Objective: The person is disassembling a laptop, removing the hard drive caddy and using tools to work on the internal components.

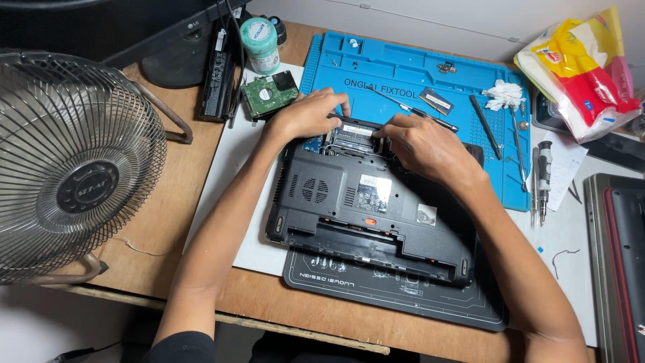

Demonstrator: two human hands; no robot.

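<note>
A black laptop (363,208) lies upside down on a dark mat (403,296), its battery bay open at the near edge. At its far edge an open compartment shows a memory module (354,134). My left hand (309,114) rests on the left side of that compartment, fingertips pressing at its edge. On the right side my right hand (423,144) does the same, fingers curled at the module's right end. Neither hand holds a tool.
A blue repair mat (410,74) behind the laptop carries a spare memory stick (437,101), tweezers, screwdrivers (485,126) and a tissue wad. A bare hard drive (269,93), a battery (216,67), a jar and a monitor base stand far left. A metal fan (74,168) fills the left; snack bags sit far right.
</note>
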